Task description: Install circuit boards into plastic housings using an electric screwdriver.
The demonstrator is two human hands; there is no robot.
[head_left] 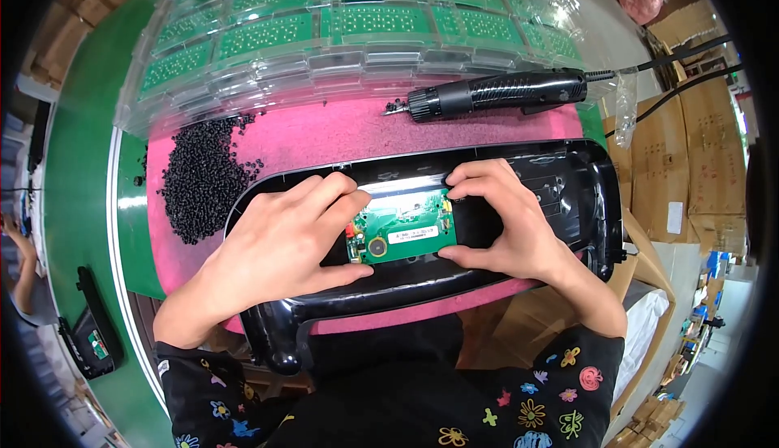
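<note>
A small green circuit board (403, 234) sits inside a long black plastic housing (568, 180) that lies on a pink mat (324, 135). My left hand (284, 241) rests on the housing, its thumb and fingers pinching the board's left edge. My right hand (507, 221) grips the board's right edge, fingers curled over the top and thumb below. Both hands press on the board.
A black electric screwdriver (495, 93) with a cable lies on the mat behind the housing. A heap of small black screws (203, 174) sits at the left. Clear trays of green boards (357, 26) are stacked at the back. Cardboard boxes (706, 164) stand right.
</note>
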